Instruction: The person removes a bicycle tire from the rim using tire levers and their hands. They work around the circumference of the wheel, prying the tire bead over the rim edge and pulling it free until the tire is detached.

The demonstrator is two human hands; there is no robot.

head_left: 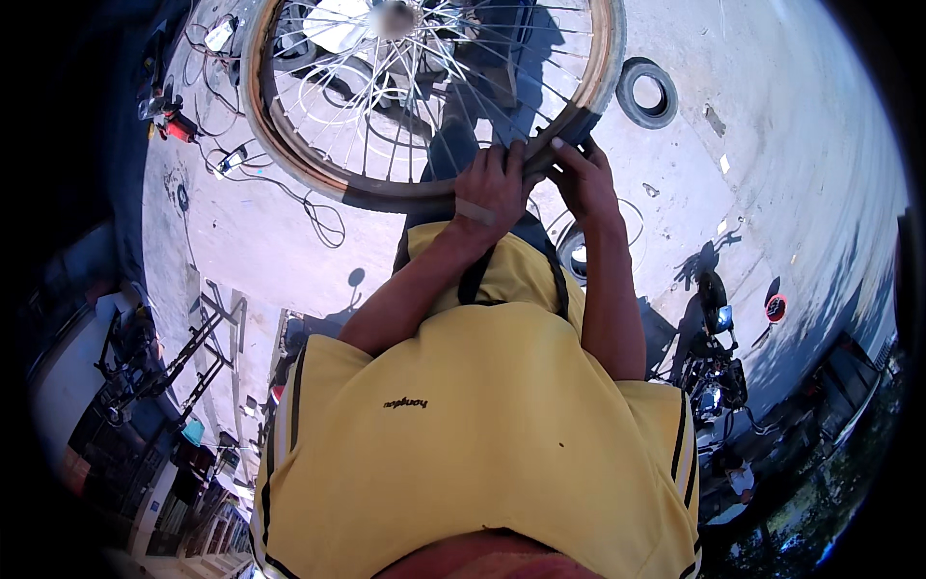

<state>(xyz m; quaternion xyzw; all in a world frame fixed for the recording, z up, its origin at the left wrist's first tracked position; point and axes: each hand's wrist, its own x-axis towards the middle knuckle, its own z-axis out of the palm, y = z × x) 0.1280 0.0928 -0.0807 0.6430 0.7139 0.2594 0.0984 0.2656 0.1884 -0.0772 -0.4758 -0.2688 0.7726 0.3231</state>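
Rubber tyre [391, 200] rings a spoked wheel [394, 21]; left grip [490, 191] and right grip [586, 183] clasp the tyre's near edge.

A single short word in small dark lower-case lettering [405, 403] stands on the chest of the yellow shirt [502, 386], toward the wearer's left side, in one nearly level line that shows upside down from this viewpoint. The letters sit close together on plain cloth, dark against the yellow and well apart from the black stripes along the shirt's sides. On the wheel's tyre [395, 199] and the loose tyre [648, 119] on the ground, any sidewall markings are too small or shaded to read.
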